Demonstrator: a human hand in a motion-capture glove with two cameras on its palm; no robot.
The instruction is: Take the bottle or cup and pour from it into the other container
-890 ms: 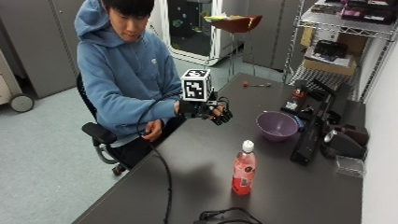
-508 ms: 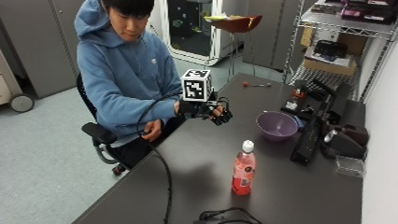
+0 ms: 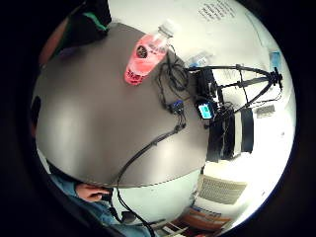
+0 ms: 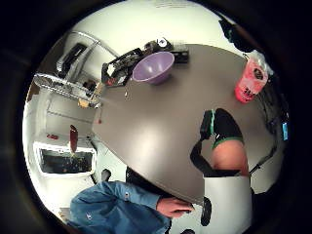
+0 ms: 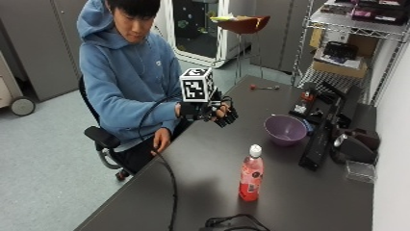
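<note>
the person is sitting at the dark table (image 5: 211,163) and holding the gloved right hand (image 5: 214,111) up above its near edge, palm turned toward the tabletop, with the fingers hanging relaxed and grasping nothing. the pink drink bottle (image 5: 251,174) is standing upright with its white cap on, out in the middle of the table and well apart from the hand, while the purple bowl (image 5: 286,129) is sitting farther back, near the black equipment along the wall side. judging from this, the step in hand is the reach for the bottle, and nothing has been poured yet. to do it well, the hand is going to need to travel forward and down toward the bottle's body, approaching from the side rather than from above, and wrapping around the middle of the label so the bottle is staying upright as it lifts; the cap is looking closed, so it may need removing before any pour into the bowl. compared with the earlier outside views, very little is changing: the hand is hovering in much the same spot, and the bottle and bowl are staying where they were. the bare left hand (image 5: 161,140) is resting at the table edge by a cable.
</note>
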